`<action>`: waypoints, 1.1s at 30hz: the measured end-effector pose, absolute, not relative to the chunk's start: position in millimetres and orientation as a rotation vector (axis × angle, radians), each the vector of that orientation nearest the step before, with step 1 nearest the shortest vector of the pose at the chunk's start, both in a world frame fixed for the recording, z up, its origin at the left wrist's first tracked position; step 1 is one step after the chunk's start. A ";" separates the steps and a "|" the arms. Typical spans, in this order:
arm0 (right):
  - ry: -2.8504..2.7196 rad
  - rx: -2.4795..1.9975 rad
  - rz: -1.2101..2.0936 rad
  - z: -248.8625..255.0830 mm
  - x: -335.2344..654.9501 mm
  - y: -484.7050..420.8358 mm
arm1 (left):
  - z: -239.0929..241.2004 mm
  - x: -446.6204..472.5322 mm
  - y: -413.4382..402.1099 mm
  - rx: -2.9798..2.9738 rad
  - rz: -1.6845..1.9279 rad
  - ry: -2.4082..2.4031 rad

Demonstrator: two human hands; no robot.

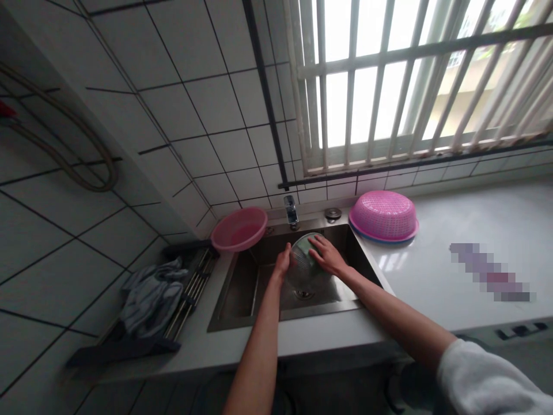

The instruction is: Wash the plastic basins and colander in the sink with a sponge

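A clear, ribbed round bowl (302, 260) is tilted over the steel sink (248, 288), between both hands. My left hand (284, 260) is closed on its left edge, thumb up. Across the upper right side lies my right hand (329, 253), its fingers bent and a little apart against the bowl. A pale green patch shows under those fingers; whether it is a cloth or part of the bowl I cannot tell. Just behind the bowl stands the faucet (291, 211). The drain (303, 294) is visible below.
A pink basin (240, 229) rests at the sink's back left corner. An upturned pink basket (384, 215) sits to the right on the white counter (436, 230). At left, a grey cloth (153, 297) lies on a rack with metal bars (190, 297). A barred window is behind.
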State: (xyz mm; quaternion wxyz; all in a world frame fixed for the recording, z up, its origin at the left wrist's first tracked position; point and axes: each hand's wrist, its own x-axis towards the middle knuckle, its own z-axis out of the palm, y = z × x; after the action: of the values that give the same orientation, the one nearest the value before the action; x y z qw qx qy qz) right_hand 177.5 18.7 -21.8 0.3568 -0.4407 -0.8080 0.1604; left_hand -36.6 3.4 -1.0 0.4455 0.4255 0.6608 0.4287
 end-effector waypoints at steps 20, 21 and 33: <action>-2.147 -0.981 0.226 -6.4 163.1 -1.3 | -4.1 -42.0 2.0 1.027 1.138 1.675; -2.136 -1.019 0.232 -8.0 164.1 0.3 | -4.2 -41.7 1.8 1.027 1.129 1.664; -2.351 -0.810 0.292 -8.2 162.1 6.1 | -4.6 -38.4 5.5 1.048 1.090 1.645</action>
State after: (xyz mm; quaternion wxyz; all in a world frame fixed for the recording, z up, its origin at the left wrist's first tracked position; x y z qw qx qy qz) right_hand 162.1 6.1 -8.2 0.3136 -0.3070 -0.8917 0.1106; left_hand -38.4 5.5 -4.6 0.4381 0.4216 0.6619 0.4385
